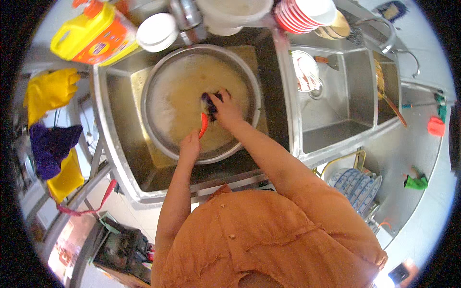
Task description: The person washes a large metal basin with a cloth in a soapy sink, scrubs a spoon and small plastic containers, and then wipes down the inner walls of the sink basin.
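Note:
My left hand (pixel 190 147) grips the orange-red handle (pixel 204 124) of a utensil over a large round metal basin (pixel 257 104). The utensil's far end is mostly covered, so its kind is unclear. My right hand (pixel 228 111) presses a dark scrubbing cloth or pad (pixel 211 104) around that end. Below both hands, cloudy yellowish water (pixel 187 79) with pale foam at the left fills the basin. The basin sits inside a deep stainless-steel sink (pixel 117 144).
Behind the basin stand a yellow detergent jug (pixel 97 39), white bowls (pixel 157 30) and stacked red-and-white bowls (pixel 295 16). A smaller sink (pixel 326 108) on the right holds a dish and a spatula (pixel 326 60). Yellow rubber gloves (pixel 54 90) hang left; patterned plates (pixel 356 189) stand in a rack at lower right.

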`<state>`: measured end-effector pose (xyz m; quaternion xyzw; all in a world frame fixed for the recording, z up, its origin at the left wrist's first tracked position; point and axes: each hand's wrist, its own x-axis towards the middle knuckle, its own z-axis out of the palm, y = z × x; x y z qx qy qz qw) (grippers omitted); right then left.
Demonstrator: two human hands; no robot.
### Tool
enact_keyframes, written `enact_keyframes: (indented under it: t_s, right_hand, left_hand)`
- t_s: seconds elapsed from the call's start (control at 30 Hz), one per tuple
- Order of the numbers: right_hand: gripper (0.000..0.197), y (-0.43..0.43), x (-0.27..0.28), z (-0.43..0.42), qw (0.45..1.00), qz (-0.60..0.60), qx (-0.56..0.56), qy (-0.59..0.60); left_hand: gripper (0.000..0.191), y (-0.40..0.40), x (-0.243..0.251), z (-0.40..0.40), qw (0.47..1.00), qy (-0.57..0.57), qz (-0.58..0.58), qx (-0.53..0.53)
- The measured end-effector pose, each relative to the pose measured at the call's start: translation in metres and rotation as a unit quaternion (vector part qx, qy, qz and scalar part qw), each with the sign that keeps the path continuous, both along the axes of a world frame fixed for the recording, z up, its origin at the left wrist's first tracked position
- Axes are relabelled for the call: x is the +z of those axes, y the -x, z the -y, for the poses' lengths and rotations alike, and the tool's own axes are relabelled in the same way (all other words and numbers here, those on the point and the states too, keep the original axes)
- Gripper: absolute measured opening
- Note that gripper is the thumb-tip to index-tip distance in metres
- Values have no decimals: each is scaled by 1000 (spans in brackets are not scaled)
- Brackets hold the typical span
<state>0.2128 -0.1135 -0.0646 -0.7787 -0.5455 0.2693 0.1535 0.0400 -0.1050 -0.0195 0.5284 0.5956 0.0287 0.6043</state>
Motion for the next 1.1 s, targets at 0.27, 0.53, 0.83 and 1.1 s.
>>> enact_keyframes:
  t_s: [0.27, 0.53, 0.83, 1.1]
  right_hand:
    - [31, 11, 49, 15, 952, 74, 251, -158]
    - [25, 16, 48, -10, 989, -56, 135, -22]
    - [35, 16, 58, 0, 980, -115, -162, 19]
    - [24, -43, 149, 22, 846, -400, -306, -173]
  left_hand:
    - [24, -2, 7, -18, 977, -107, -123, -133]
    - [24, -26, 27, -4, 978, -147, -101, -107]
    - [26, -28, 21, 11, 949, -203, 22, 239]
    - [55, -86, 70, 13, 930, -276, 193, -147]
